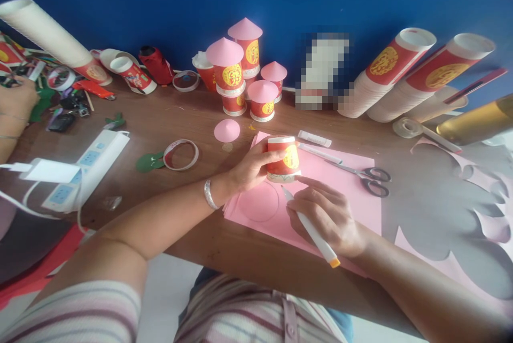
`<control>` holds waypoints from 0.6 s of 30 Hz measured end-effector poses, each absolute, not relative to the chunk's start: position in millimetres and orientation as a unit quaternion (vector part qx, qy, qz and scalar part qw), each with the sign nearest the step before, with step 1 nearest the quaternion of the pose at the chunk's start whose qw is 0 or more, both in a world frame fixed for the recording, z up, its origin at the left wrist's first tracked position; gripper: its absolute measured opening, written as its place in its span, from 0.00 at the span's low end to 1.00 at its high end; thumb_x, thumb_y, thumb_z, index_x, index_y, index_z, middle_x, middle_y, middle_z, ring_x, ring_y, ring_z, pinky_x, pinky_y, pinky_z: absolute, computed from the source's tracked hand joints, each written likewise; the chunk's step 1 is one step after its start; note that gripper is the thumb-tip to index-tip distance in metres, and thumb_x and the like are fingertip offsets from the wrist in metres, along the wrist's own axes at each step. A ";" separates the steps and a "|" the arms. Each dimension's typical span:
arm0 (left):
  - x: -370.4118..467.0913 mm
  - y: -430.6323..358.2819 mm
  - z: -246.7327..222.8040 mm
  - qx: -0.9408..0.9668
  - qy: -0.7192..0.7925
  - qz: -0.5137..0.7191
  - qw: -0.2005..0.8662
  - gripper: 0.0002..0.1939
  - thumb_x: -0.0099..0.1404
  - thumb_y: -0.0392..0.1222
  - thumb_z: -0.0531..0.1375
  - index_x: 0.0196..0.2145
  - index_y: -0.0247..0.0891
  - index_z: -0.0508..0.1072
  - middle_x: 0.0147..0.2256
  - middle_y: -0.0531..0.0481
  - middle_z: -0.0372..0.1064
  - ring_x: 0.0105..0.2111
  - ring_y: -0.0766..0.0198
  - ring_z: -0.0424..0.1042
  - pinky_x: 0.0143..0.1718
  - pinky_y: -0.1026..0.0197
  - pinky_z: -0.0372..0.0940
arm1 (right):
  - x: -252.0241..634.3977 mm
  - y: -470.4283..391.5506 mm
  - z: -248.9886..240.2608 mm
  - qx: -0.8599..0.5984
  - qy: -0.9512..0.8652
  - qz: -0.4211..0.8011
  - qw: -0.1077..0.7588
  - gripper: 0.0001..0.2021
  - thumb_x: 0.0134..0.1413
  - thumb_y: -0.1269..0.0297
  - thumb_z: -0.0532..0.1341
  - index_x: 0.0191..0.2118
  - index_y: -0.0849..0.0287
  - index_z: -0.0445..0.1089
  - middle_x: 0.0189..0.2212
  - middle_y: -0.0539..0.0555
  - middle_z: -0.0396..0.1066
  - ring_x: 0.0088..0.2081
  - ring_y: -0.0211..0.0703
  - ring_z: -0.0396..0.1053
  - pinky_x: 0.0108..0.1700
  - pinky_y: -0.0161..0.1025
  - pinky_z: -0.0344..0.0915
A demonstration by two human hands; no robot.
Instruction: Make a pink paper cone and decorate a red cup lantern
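A red paper cup (pixel 284 157) with a yellow emblem is in my left hand (pixel 250 168), held upside down with its white rim band at the bottom. Green marks run along that band. My right hand (pixel 326 217) grips a white marker (pixel 315 233) with an orange end, its tip just below the cup and apart from it; a fingertip reaches the band's right edge. Under both hands lies a stack of pink paper (pixel 340 193), with a circle drawn on the top sheet. Scissors (pixel 371 178) rest on the paper's right side.
Cups with pink cone roofs (pixel 229 73) stand at the back. Tall cup stacks (pixel 390 73) lean against the wall. A power strip (pixel 86 169), a paper ring (pixel 181 155) and another person's hand (pixel 18 102) are left. Pink scraps (pixel 444 273) lie right.
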State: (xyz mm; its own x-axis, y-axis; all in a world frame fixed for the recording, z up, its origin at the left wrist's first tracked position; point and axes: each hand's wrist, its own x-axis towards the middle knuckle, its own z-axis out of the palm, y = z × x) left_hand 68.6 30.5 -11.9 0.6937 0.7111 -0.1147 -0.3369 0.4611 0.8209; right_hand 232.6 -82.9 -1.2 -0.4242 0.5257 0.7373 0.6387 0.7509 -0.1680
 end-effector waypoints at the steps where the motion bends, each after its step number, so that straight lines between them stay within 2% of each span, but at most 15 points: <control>1: 69.1 29.9 -11.5 0.414 0.233 0.319 0.821 0.22 0.57 0.48 0.71 0.46 0.34 0.76 0.38 0.47 0.71 0.38 0.64 0.70 0.41 0.60 0.67 | 232.3 -83.0 -1.4 -0.344 -0.842 -0.065 0.410 0.09 0.55 0.79 0.63 0.40 0.60 0.68 0.27 0.47 0.68 0.28 0.35 0.68 0.51 0.46 0.79; 6: 71.2 25.6 -7.3 0.434 0.258 0.331 0.797 0.19 0.55 0.45 0.73 0.38 0.35 0.71 0.32 0.53 0.67 0.32 0.68 0.67 0.36 0.63 0.65 | 230.7 -83.6 -0.2 -0.330 -0.849 -0.048 0.410 0.08 0.56 0.79 0.62 0.39 0.60 0.68 0.27 0.46 0.66 0.27 0.34 0.66 0.51 0.43 0.78; 12: 68.9 29.5 -14.3 0.398 0.263 0.325 0.816 0.28 0.55 0.43 0.73 0.51 0.38 0.72 0.40 0.49 0.71 0.39 0.65 0.71 0.43 0.59 0.67 | 232.2 -84.2 -0.2 -0.337 -0.843 -0.053 0.416 0.09 0.56 0.78 0.62 0.40 0.59 0.68 0.28 0.47 0.68 0.28 0.35 0.67 0.52 0.46 0.79; 18: 68.1 33.2 -19.1 0.393 0.229 0.309 0.835 0.27 0.58 0.47 0.71 0.52 0.36 0.73 0.48 0.41 0.74 0.48 0.56 0.72 0.48 0.55 0.67 | 231.9 -85.0 -1.6 -0.342 -0.845 -0.050 0.408 0.09 0.56 0.79 0.62 0.40 0.58 0.67 0.27 0.46 0.67 0.28 0.34 0.66 0.52 0.45 0.78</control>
